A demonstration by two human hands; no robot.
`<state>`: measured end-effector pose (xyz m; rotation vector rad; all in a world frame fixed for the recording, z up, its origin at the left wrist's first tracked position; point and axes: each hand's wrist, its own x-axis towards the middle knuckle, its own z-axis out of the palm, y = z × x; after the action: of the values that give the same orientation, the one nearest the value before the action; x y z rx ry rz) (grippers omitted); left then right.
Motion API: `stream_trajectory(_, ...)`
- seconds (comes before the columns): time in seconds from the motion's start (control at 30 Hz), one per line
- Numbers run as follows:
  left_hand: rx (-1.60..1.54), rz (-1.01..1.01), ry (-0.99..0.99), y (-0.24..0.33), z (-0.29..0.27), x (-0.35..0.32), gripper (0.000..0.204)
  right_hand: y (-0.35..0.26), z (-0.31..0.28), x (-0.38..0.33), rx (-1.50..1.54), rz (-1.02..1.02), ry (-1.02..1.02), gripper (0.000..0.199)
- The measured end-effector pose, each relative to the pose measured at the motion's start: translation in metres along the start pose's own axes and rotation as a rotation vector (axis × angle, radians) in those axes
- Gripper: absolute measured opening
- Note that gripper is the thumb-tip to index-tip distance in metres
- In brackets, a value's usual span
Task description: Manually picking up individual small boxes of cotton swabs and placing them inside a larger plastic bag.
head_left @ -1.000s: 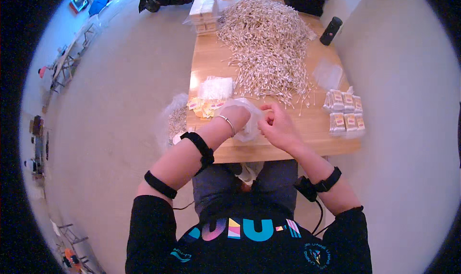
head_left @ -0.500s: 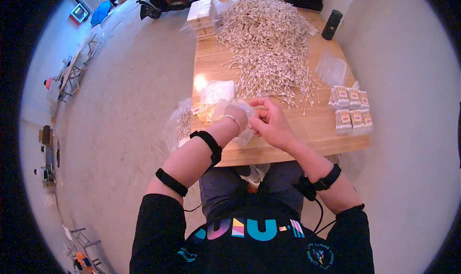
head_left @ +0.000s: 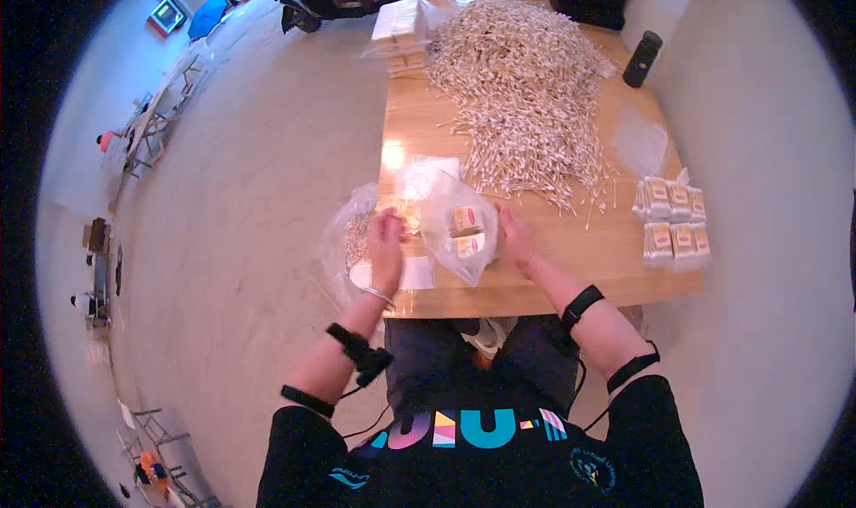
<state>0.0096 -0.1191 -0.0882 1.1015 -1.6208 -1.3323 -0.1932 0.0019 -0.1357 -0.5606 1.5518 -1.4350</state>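
A clear plastic bag (head_left: 435,212) lies on the table before me, with two small packets of cotton swabs (head_left: 466,220) inside, each with a yellow label. My right hand (head_left: 518,239) is at the bag's right edge, its fingers stretched out and holding nothing; whether they touch the film I cannot tell. To the bag's left, my left hand (head_left: 387,245) is over the table's left side, beside some small yellow cards (head_left: 408,216). Motion smears its fingers, so their grip does not show. A stack of clear bags (head_left: 423,175) lies just beyond the cards.
A large heap of loose cotton swabs (head_left: 526,80) covers the far half of the table (head_left: 571,281). Filled bags of packets (head_left: 675,221) stand at the right, near flat plastic film (head_left: 640,144) and a black bottle (head_left: 642,59). A bag of swabs (head_left: 357,239) hangs at the left edge.
My hands have parted: the left moved left toward the cards, the right slightly right. The bag that was between them now lies spread with its two packets showing. The view shifted a little.
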Motion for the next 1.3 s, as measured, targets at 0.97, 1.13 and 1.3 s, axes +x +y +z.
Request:
stream_trajectory(0.97, 0.233, 0.849, -0.23, 0.121, 0.004, -0.031, 0.022, -0.112, 0.012, -0.134, -0.881, -1.183, -0.093, 0.043)
stream_trajectory(1.13, 0.891, 0.799, -0.962, 0.129, 0.036, -0.02, 0.012, -0.086, 0.021, -0.124, -1.4, -1.077, -0.388, 0.024)
stream_trajectory(1.3, 1.239, 0.634, -1.143, 0.089, 0.071, -0.009, 0.017, -0.094, 0.034, -0.133, -1.297, -1.159, -0.276, 0.017)
